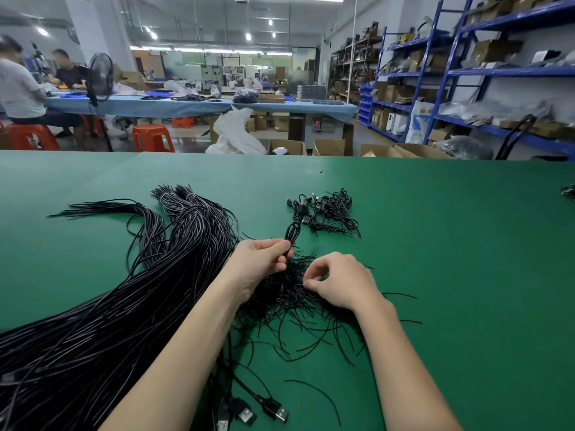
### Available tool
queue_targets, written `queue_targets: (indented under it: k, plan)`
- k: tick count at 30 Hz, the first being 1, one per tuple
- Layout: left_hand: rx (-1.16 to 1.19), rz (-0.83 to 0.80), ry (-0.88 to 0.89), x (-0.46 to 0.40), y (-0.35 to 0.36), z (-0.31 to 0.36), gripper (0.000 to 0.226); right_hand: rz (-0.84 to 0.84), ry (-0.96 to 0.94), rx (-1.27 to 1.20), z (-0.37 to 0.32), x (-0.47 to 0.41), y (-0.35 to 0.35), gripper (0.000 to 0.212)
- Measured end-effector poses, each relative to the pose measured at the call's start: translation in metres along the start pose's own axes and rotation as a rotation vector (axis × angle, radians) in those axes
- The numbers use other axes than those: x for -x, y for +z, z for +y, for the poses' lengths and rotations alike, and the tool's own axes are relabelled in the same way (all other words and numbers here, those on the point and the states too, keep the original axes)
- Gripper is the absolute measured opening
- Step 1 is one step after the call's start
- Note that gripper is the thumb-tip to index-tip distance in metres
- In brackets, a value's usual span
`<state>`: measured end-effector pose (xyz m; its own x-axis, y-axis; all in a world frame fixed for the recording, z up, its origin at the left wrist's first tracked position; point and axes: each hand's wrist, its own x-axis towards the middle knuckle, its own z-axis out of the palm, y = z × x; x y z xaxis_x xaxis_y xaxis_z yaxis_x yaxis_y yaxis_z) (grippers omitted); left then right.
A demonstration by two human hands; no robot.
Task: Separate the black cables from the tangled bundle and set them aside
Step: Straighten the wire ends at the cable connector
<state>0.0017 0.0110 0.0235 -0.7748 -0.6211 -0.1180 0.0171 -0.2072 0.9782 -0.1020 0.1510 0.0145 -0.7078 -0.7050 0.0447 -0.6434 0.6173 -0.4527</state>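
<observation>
A big tangled bundle of long black cables (pixel 102 312) sweeps across the left of the green table (pixel 451 259), its loose ends fanned out beneath my hands. My left hand (pixel 264 259) pinches a looped black cable (pixel 292 233) that sticks up above my fingers. My right hand (pixel 339 279) hovers over the cable ends (pixel 289 293), with finger and thumb pinching a thin strand there. A small pile of coiled black cables (pixel 326 211) lies apart, further back on the table. USB plugs (pixel 273 410) show at the bundle's near end.
Another small cable heap (pixel 568 191) sits at the table's right edge. Beyond the far edge are cardboard boxes (pixel 329 147), orange stools (pixel 152 137), blue shelving (pixel 485 73) and people at a blue worktable (pixel 186 105).
</observation>
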Motion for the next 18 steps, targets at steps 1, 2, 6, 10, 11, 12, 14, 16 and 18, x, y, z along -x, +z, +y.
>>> queue_targets:
  k: [1,2,6,10,11,12,14,16,18]
  plan:
    - [0.004,-0.001,0.000,0.000,0.000,0.000,0.011,0.005,0.005,0.009,0.001,0.000,-0.002,0.002]
    - [0.008,0.000,0.000,0.000,0.000,0.000,0.012,0.000,0.010,0.018,0.002,0.000,-0.004,0.002]
    - [0.012,0.006,0.002,-0.001,-0.001,0.000,0.013,-0.081,0.013,0.058,0.001,0.002,-0.007,0.008]
    - [0.013,-0.004,-0.001,-0.001,-0.002,0.000,0.012,-0.015,0.033,0.036,0.004,0.002,-0.014,0.003]
    - [0.015,-0.003,0.000,-0.002,-0.002,0.001,0.011,-0.008,0.034,0.019,0.006,0.002,-0.018,0.002]
    - [0.015,-0.001,0.000,-0.002,-0.003,0.001,0.010,0.001,0.037,0.003,0.008,0.002,-0.021,0.002]
    - [0.016,-0.002,-0.003,-0.002,-0.003,0.001,0.012,0.022,0.044,-0.037,0.011,0.004,-0.024,0.001]
    - [0.018,-0.004,-0.009,-0.002,-0.002,0.000,0.016,0.031,0.029,-0.119,0.014,0.004,-0.025,0.002]
    - [0.018,-0.002,-0.016,-0.002,-0.001,0.000,0.019,0.031,-0.004,-0.344,0.015,0.005,-0.027,0.005]
